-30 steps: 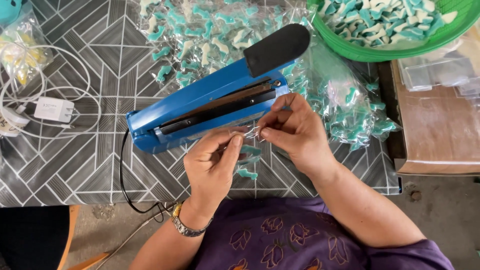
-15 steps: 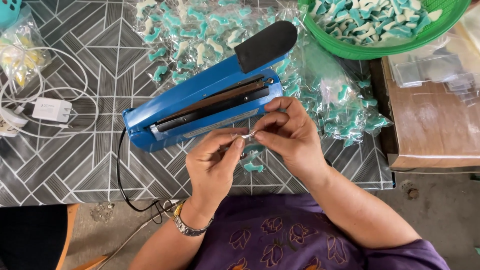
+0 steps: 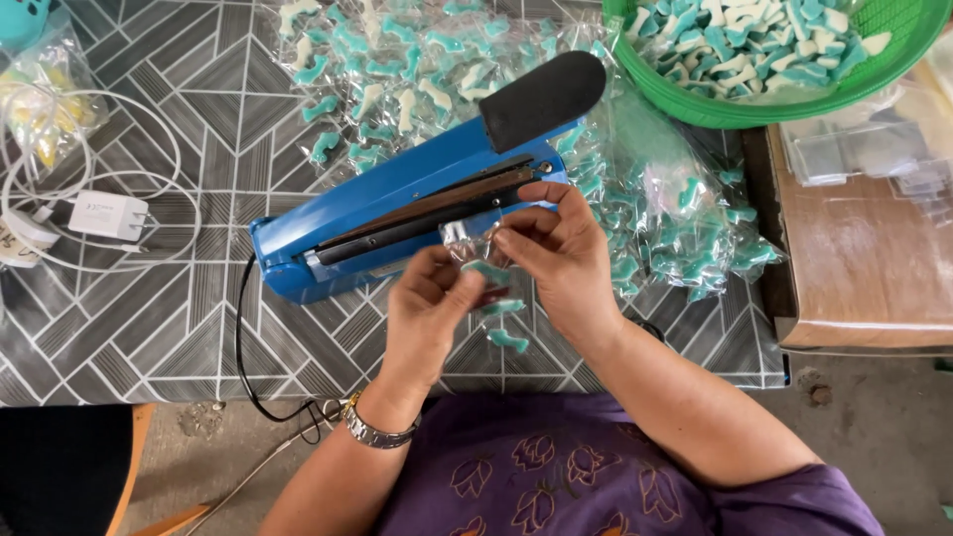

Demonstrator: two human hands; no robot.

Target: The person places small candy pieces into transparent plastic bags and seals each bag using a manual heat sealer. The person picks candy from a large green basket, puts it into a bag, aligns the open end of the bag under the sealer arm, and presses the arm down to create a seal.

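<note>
While poised by the blue sealer (image 3: 397,213): left hand (image 3: 427,313) and right hand (image 3: 566,258) (both pinched) on 1 clear packet (image 3: 467,243).

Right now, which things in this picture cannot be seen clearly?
- Small clear bag, head view: mostly hidden by left hand and right hand.
- Green basket: cut off by the top edge.
- Sealer's cable: its end leaves the bottom edge.

The worktop (image 3: 149,328) wears a grey cloth crossed with white geometric lines, lit evenly by soft daylight. Below its edge lies a bare concrete floor (image 3: 874,417), dusty and grey. At the right stands a brown cardboard box (image 3: 864,268), touching the worktop's side.
</note>
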